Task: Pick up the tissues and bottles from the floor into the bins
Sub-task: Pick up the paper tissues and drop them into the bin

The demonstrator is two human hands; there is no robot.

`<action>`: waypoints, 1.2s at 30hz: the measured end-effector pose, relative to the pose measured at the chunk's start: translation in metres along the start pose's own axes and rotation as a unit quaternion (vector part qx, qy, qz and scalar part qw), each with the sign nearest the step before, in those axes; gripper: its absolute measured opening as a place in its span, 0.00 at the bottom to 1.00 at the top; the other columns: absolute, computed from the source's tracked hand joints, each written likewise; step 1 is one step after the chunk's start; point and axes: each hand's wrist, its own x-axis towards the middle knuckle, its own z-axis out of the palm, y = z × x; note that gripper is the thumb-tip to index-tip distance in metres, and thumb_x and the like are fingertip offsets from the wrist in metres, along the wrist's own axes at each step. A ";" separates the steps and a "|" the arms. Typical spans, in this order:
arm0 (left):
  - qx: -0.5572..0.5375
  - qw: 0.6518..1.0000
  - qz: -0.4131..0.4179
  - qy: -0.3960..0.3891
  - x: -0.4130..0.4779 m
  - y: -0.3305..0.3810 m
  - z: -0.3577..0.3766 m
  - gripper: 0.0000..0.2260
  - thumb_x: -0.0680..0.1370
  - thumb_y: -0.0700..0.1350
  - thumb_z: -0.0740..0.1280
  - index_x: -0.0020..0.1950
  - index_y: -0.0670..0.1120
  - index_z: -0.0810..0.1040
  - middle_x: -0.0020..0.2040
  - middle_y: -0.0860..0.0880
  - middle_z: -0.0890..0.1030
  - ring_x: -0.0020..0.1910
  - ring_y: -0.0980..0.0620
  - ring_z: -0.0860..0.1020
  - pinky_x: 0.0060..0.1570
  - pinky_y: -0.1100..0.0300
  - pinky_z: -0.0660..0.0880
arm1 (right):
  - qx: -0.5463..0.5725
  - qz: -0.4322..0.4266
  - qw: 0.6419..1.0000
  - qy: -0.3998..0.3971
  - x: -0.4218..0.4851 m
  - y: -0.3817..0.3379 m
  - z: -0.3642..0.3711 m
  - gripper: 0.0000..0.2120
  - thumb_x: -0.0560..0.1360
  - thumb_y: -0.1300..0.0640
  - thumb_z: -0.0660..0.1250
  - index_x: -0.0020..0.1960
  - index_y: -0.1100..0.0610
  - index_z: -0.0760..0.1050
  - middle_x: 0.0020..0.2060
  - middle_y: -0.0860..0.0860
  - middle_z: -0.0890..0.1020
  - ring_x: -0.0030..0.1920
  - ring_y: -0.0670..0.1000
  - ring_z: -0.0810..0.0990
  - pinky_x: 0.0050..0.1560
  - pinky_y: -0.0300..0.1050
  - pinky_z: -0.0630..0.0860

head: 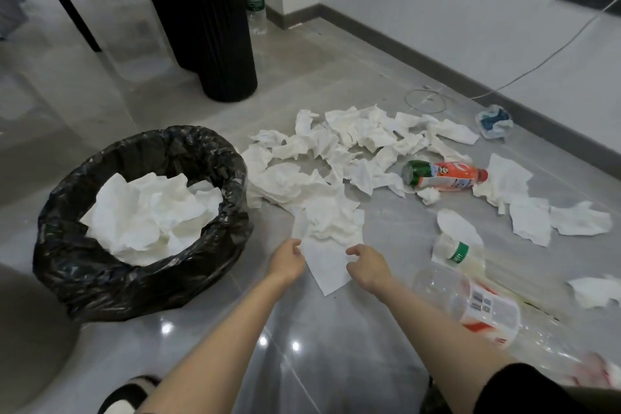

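A heap of crumpled white tissues covers the grey floor in the middle. My left hand and my right hand reach to either side of a flat white tissue at the heap's near end; fingers are curled at its edges. A bin with a black liner stands to the left with tissues inside. An orange-labelled bottle lies among the tissues to the right. A clear bottle with a green band and a large clear bottle lie near my right arm.
A black ribbed column stands behind the bin, with a clear bottle next to it. A white wall with a dark skirting runs along the right; a cable trails down it. A small blue-and-clear container lies near the skirting. My slipper shows bottom left.
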 end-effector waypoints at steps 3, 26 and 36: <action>0.023 1.000 -0.004 -0.013 0.004 -0.009 0.015 0.19 0.78 0.37 0.60 0.69 0.40 0.68 0.65 0.42 0.74 0.64 0.45 0.73 0.63 0.58 0.68 | -0.038 -0.001 0.999 -0.018 0.007 0.007 0.008 0.23 0.75 0.64 0.60 0.71 0.60 0.67 0.70 0.57 0.69 0.69 0.55 0.68 0.66 0.38 0.63; 0.112 0.990 0.035 0.076 0.017 -0.014 -0.002 0.09 0.77 0.38 0.59 0.47 0.41 0.79 0.50 0.44 0.80 0.53 0.44 0.77 0.50 0.57 0.73 | 0.000 -0.088 0.995 0.051 0.022 0.006 0.024 0.26 0.75 0.63 0.58 0.73 0.52 0.64 0.70 0.55 0.66 0.70 0.57 0.66 0.69 0.47 0.64; 0.300 0.951 0.046 0.064 0.009 -0.036 -0.028 0.11 0.77 0.38 0.56 0.52 0.39 0.77 0.57 0.42 0.74 0.55 0.44 0.74 0.54 0.54 0.72 | -0.134 -0.123 0.983 -0.003 0.041 -0.020 0.030 0.25 0.76 0.64 0.57 0.73 0.55 0.63 0.68 0.54 0.68 0.69 0.56 0.63 0.66 0.47 0.66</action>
